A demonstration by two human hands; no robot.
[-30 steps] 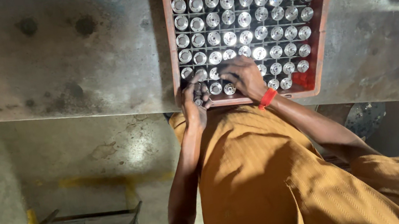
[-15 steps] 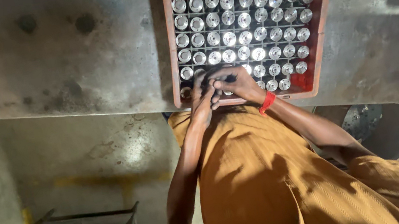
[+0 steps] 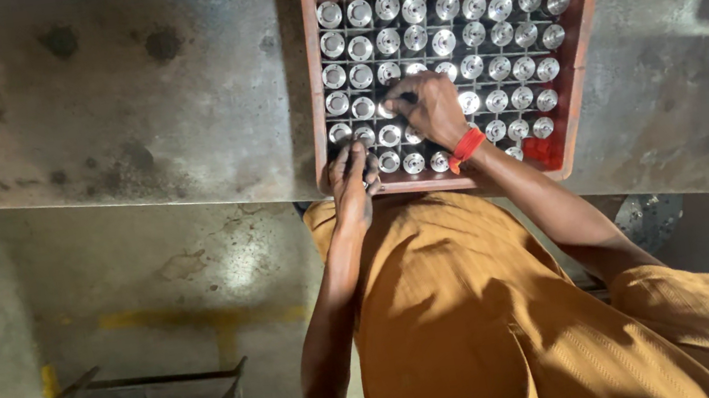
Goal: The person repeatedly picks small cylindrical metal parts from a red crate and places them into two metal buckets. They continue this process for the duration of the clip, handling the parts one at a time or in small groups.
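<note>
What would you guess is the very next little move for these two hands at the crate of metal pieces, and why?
Probably the right hand lifts or seats the one shiny metal cylinder at its fingertips. That hand is curled over the middle rows of the red crate, whose cells are nearly all filled, while the left hand rests at the crate's near edge, seemingly steadying it. Whether it grips the piece is unclear.

Single head-worn view, looking steeply down past the wearer's chest. The surface and crate fill the upper frame at arm's reach; the floor lies below.
</note>
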